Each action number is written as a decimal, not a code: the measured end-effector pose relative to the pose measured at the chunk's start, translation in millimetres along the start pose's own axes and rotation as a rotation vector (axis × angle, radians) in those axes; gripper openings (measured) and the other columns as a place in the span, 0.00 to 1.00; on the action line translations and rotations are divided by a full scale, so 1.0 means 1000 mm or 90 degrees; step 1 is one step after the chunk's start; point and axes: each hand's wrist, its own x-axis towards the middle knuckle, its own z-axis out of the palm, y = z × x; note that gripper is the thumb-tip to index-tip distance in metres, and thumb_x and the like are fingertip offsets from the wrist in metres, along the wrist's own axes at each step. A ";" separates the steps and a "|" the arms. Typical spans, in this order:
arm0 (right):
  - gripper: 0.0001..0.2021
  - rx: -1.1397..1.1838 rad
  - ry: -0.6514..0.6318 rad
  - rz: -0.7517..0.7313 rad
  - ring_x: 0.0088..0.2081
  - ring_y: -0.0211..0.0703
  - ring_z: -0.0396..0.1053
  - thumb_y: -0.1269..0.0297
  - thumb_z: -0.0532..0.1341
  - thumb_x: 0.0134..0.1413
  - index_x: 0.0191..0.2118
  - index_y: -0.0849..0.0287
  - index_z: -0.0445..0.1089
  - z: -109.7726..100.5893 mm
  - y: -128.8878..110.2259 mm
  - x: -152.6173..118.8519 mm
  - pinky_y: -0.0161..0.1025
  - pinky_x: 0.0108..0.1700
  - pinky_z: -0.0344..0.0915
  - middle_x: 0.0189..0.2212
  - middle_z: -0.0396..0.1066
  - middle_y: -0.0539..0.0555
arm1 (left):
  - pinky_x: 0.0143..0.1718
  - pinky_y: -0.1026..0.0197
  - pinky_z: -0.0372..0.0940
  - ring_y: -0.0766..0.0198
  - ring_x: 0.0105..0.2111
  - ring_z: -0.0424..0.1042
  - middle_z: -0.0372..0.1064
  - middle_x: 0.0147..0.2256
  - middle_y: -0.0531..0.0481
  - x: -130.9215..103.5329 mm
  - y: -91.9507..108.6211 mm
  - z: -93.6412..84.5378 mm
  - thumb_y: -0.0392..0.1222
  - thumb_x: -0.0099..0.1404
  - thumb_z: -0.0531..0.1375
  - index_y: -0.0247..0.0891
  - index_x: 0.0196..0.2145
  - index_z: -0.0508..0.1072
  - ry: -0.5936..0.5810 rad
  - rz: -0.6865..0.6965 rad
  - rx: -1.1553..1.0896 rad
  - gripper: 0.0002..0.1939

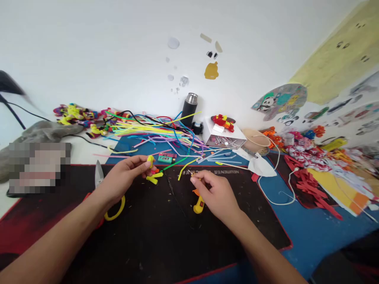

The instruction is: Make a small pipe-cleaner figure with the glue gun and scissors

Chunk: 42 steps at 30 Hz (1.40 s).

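1. The left hand (134, 169) is over the far part of the dark mat (166, 244), left of the middle, its thumb and forefinger pinching a small yellow fuzzy piece (151, 160).
2. The right hand (217, 193) is to the right of it, well apart, with thumb and forefinger brought close together at the tips; whether they grip anything I cannot tell.
3. A yellow tool (199, 206) with a dark switch shows just left of the right hand, partly hidden by it; I cannot tell whether the 2 touch.
4. Near the left fingertips, short yellow fuzzy pieces (154, 178) lie on the mat, and a small green and pink box (166, 158) is slightly farther off.
5. A curved yellow-green stem (186, 169) lies between the 2 hands, at the far edge of the mat.
6. Scissors (99, 173) lie at the left, partly covered by the left forearm, 1 yellow handle loop showing on its right.
7. Beyond the mat is a pile of coloured fuzzy stems (148, 132), with a black flask (189, 111) behind it.
8. Right of the flask, a red and yellow fuzzy figure (223, 123) sits on a white box (237, 137).
9. Red strips (309, 187) lie in a heap at the far right.
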 end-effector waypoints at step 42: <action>0.28 0.707 0.110 0.333 0.21 0.34 0.64 0.41 0.79 0.45 0.34 0.55 0.66 0.046 0.026 -0.023 0.30 0.20 0.58 0.25 0.69 0.44 | 0.71 0.45 0.57 0.47 0.70 0.67 0.74 0.66 0.41 -0.049 0.009 0.082 0.47 0.70 0.67 0.43 0.42 0.82 -0.337 0.063 0.031 0.07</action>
